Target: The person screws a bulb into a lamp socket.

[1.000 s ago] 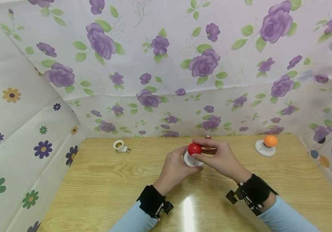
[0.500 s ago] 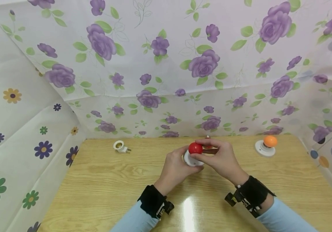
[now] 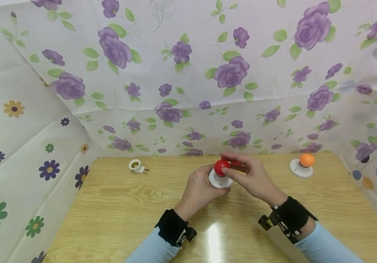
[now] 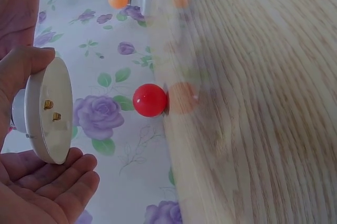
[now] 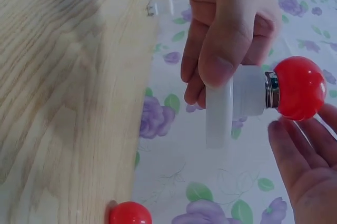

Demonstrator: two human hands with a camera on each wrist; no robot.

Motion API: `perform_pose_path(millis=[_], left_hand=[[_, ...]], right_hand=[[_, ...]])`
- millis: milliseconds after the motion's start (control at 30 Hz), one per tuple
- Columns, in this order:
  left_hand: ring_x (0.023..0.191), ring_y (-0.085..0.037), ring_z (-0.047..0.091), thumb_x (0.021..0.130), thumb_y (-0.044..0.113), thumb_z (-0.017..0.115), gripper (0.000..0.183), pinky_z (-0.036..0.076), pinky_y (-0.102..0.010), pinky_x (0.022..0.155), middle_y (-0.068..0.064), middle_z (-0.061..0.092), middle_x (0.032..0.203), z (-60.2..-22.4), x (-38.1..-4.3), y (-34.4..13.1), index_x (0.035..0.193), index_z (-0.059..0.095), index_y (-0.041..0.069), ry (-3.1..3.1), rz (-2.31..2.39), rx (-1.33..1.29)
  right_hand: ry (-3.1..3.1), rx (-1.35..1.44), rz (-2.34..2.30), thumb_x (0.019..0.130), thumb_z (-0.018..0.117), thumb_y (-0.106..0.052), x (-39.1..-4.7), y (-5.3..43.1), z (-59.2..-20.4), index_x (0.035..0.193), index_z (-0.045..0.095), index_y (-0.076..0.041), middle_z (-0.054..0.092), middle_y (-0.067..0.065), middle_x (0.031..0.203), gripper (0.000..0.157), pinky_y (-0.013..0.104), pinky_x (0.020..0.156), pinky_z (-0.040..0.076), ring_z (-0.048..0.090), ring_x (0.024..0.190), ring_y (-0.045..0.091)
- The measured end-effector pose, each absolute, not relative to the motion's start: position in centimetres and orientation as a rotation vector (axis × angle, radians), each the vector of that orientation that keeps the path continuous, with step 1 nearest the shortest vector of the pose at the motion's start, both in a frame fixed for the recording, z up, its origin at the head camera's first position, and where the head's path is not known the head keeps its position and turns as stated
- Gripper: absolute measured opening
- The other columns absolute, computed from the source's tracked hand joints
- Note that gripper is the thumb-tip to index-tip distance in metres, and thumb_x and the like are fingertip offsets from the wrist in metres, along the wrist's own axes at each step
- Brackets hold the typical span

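My left hand (image 3: 200, 186) grips the rim of a white round lamp holder (image 3: 219, 181) above the table. Two brass screws show on its underside in the left wrist view. A red light bulb (image 5: 301, 88) sits in the socket, with some of its metal thread visible. My right hand (image 3: 249, 177) is around the bulb; its thumb lies over the bulb in the head view. In the right wrist view its fingers (image 5: 292, 153) are extended near the bulb; contact there is unclear. Another red bulb (image 4: 150, 100) lies on the table behind, mostly hidden by the right hand in the head view.
At the back right, an orange bulb (image 3: 307, 160) sits in a white round holder (image 3: 297, 170). A white plug-in socket (image 3: 135, 166) lies at the back left of the wooden table (image 3: 125, 219). Flowered sheets (image 3: 175, 91) hang behind and at the sides.
The right fingers have loosened from the red bulb and spread, uncovering more of the bulb and the holder. The left hand has stayed in place.
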State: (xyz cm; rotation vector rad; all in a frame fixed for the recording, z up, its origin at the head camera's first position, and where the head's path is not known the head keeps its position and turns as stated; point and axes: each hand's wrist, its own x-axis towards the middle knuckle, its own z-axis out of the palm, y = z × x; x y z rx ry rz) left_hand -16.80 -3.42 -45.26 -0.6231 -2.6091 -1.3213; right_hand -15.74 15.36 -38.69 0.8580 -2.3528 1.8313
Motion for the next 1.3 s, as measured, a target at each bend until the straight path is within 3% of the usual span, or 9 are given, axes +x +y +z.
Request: perform_pose_path(millis=[333, 600, 1300], left_hand=[[0.096, -0.002, 0.054, 0.067, 0.049, 0.079, 0.063, 0.048, -0.028, 0.079, 0.016, 0.057, 0.109, -45.4, -16.8, -3.6, 0.121, 0.056, 0.027, -2.607, -1.325, -0.637], [0.096, -0.001, 0.054, 0.067, 0.049, 0.078, 0.062, 0.049, -0.03, 0.078, 0.016, 0.058, 0.108, -45.6, -16.6, -3.7, 0.121, 0.057, 0.028, -2.578, -1.352, -0.661], [0.094, -0.001, 0.055, 0.067, 0.052, 0.077, 0.063, 0.049, -0.029, 0.076, 0.017, 0.059, 0.106, -45.3, -16.6, -3.7, 0.122, 0.057, 0.028, -2.547, -1.362, -0.646]], right_hand=[[-2.404, 0.929, 1.84, 0.087, 0.065, -0.014, -16.4, 15.3, -39.7, 0.129, 0.055, -0.016, 0.055, 0.003, 0.124, 0.043, 0.04, 0.09, 0.044, 0.054, 0.109, 0.021], [-2.389, 0.892, 1.871, 0.085, 0.066, -0.008, -15.5, 15.0, -38.5, 0.126, 0.057, -0.007, 0.056, 0.007, 0.123, 0.042, 0.039, 0.085, 0.047, 0.056, 0.106, 0.021], [-2.269, 0.693, 1.913, 0.078, 0.074, -0.012, -15.4, 14.1, -39.1, 0.117, 0.061, -0.007, 0.059, 0.011, 0.115, 0.041, 0.035, 0.076, 0.05, 0.061, 0.099, 0.021]])
